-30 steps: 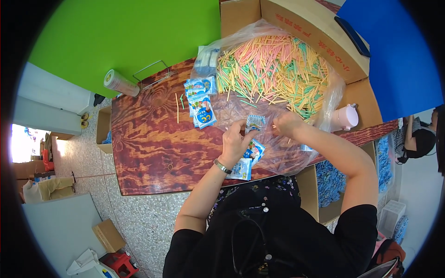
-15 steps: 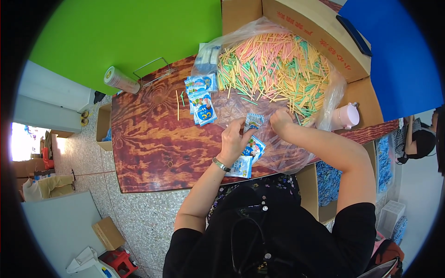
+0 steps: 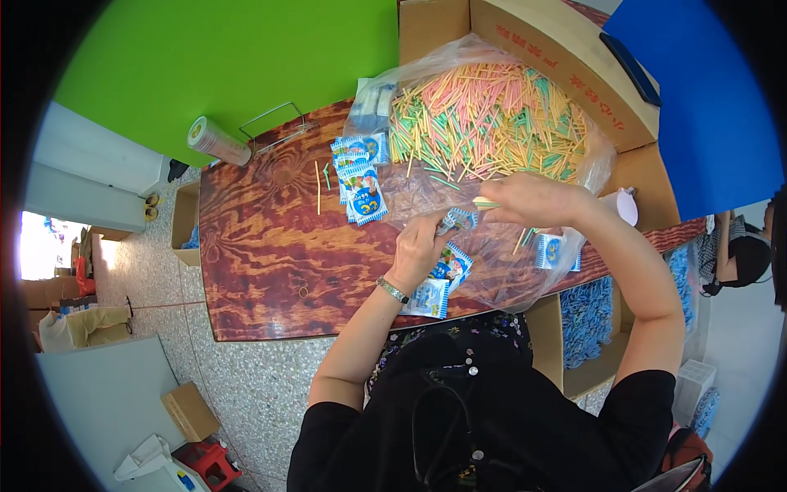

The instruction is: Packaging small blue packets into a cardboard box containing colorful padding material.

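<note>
My left hand pinches a small blue-and-white packet, tilted with its upper end toward the right. A few pale yellow sticks poke out of the closed fingers of my right hand, just right of that packet. Behind my hands spreads a big heap of thin pink, yellow and green sticks on a clear plastic sheet. More packets lie by my left wrist, and a further packet is under my right forearm.
A stack of packets lies left of the heap, near a few loose sticks. A cardboard box stands behind it. At the right is a pink cup, at the far left a cup stack and wire stand.
My right hand has moved up and right, and yellow sticks now show in its fingers. The packet in my left hand has tilted. A packet under my right forearm has come into sight.
</note>
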Tool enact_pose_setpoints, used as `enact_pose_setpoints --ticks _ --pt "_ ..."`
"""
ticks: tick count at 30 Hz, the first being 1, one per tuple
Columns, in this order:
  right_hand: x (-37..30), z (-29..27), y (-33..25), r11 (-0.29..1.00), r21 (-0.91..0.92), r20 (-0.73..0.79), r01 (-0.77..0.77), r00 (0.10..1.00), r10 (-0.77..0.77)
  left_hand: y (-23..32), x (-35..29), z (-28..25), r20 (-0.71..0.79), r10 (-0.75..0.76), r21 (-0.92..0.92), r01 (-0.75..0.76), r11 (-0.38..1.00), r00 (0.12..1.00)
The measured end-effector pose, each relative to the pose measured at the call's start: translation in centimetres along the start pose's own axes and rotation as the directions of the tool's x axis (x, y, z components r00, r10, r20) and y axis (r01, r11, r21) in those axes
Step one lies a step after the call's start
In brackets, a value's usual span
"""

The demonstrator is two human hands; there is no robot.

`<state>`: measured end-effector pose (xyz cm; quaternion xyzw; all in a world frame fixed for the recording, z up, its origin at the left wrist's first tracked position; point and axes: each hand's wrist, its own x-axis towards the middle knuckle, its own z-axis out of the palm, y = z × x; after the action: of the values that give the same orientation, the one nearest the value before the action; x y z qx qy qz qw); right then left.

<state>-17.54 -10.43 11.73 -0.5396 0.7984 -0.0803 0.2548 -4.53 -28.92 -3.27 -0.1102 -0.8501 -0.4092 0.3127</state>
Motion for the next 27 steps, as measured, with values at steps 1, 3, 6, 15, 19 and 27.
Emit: enact_pose_setpoints --ticks 1,3,6,15,19,27 --pt "0.0 -0.4 -0.8 1.0 0.001 -0.002 0.0 1.0 0.0 -0.1 0.0 0.0 0.007 -0.001 0.029 0.0 1.0 1.0" --pt "0.3 -0.9 -2.0 0.999 -0.034 0.004 0.003 1.0 -0.003 -0.4 0.0 0.1 0.005 -0.001 0.035 0.001 0.999 1.0" --pt "0.9 -0.5 -2.3 0.99 -0.121 0.007 -0.069 0.997 0.07 -0.2 0.3 0.2 0.005 0.003 0.039 -0.004 0.999 1.0" --pt "3.0 0.6 -2.9 0.944 -0.29 -0.041 -0.155 0.988 0.149 -0.3 0.8 -0.2 0.01 0.119 0.106 -0.119 0.987 0.993" --pt "3.6 0.7 -4.0 0.908 -0.395 -0.116 -0.139 0.988 0.101 -0.1 1.7 -0.6 0.009 0.131 0.109 -0.131 0.985 0.991" --pt "3.5 -0.9 -3.4 0.97 0.158 -0.289 0.187 0.948 -0.136 -0.7 1.6 -1.6 -0.018 -0.084 -0.123 0.081 0.989 0.996"
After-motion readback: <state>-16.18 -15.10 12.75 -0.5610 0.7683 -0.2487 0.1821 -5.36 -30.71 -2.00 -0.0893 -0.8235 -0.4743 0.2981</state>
